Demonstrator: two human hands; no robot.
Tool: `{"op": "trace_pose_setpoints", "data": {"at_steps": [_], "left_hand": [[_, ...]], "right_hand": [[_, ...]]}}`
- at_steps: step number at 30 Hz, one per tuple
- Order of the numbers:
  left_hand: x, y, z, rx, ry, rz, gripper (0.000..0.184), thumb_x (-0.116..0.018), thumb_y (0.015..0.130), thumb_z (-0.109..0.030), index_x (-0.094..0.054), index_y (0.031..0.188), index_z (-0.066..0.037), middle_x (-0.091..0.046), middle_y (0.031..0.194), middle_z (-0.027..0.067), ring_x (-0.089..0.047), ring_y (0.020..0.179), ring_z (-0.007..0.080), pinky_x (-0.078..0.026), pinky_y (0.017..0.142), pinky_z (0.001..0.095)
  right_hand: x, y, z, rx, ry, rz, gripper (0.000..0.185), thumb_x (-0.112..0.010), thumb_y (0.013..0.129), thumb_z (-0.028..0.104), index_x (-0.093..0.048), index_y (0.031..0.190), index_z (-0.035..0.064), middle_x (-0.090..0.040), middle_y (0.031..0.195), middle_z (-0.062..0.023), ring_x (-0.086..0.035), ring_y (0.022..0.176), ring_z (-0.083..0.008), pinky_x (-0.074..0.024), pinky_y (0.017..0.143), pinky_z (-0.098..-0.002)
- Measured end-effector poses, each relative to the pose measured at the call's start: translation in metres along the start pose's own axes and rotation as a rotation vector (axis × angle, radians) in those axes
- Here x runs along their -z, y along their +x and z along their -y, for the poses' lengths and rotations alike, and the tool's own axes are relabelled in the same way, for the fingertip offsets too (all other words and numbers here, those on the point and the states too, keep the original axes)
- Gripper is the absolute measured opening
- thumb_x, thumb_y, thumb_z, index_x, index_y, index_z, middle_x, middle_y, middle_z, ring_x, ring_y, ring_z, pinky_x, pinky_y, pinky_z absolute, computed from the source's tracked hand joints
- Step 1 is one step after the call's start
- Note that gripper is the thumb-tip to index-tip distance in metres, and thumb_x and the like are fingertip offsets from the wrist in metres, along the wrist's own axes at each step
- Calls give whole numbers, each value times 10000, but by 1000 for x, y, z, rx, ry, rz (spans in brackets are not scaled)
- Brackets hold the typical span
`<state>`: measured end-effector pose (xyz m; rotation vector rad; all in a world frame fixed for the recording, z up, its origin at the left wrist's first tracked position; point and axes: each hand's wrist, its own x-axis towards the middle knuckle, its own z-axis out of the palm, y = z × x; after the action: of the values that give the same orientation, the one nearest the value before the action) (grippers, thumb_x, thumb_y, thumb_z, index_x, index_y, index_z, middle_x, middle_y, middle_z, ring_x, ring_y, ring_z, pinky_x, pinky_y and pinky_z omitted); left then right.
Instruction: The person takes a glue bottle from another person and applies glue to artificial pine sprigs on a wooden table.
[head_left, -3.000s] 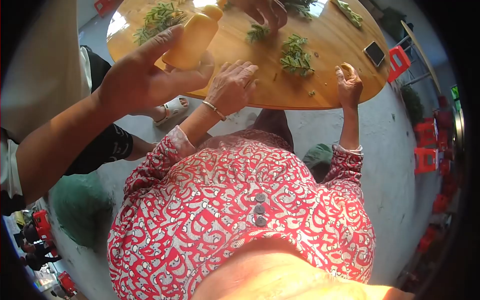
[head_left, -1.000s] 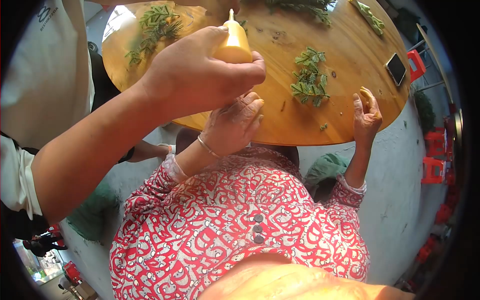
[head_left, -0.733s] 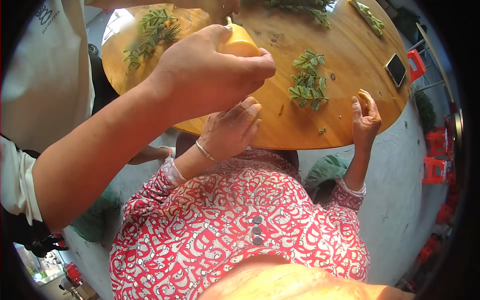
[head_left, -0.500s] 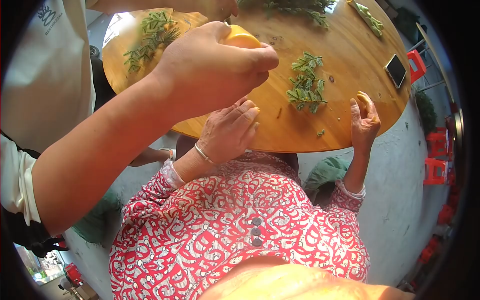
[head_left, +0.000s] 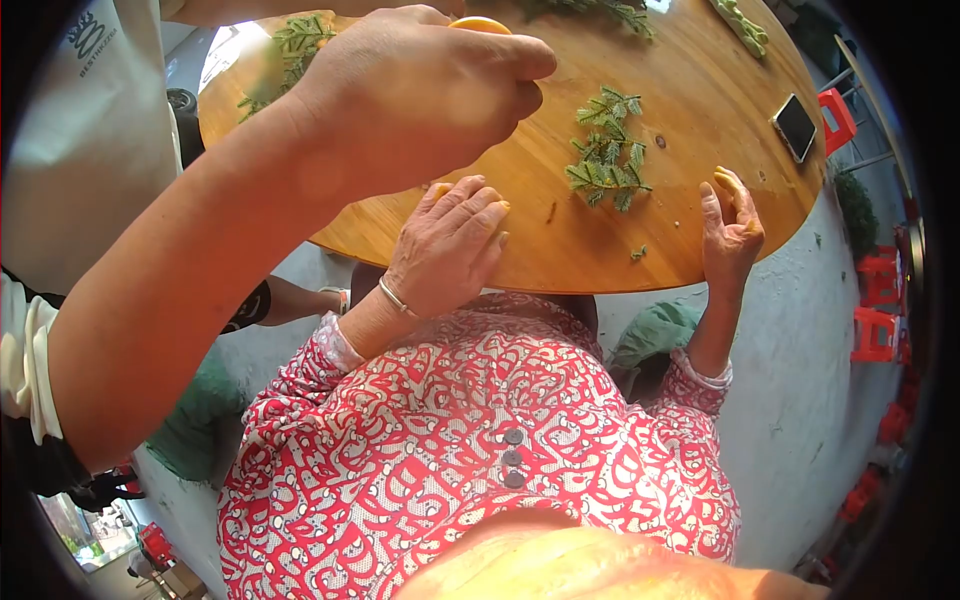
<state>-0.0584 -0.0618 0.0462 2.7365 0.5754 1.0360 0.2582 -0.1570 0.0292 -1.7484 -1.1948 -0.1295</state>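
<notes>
A pause, seemingly: left hand (head_left: 447, 240) rests on the table (head_left: 580, 255), grip unclear; right hand (head_left: 732, 232), fingers apart; the sprig (head_left: 612, 152) would need a reach.

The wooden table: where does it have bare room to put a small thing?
A broad patch: between the middle sprig, the phone and the crumpled green item. Smaller, with a brown bit: between that sprig and the left hand. Crowded: the left side, with a co-worker's hand, a yellow object and other greenery.

The wooden table (head_left: 700, 90) carries a sprig (head_left: 608, 160), a scrap (head_left: 638, 254) near the front edge, a phone (head_left: 795, 128) at right, a light-green bundle (head_left: 741, 27) beyond, and branches (head_left: 628, 16) farther back.
</notes>
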Motion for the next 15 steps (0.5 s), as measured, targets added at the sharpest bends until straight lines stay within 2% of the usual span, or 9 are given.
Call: {"op": "trace_pose_setpoints", "data": {"at_steps": [15], "left_hand": [[-7,-6,12,36,-23,-12,295,-680,737,-13,-593,1017,18,-632,1019,177,-595,1062,357,-460,911,445]], "right_hand": [[-7,4,-5,-10,6,-20,248,-711,823,150,-648,984,-29,-665,1058,-152,-618,1012,-260,-458,901,-343]]}}
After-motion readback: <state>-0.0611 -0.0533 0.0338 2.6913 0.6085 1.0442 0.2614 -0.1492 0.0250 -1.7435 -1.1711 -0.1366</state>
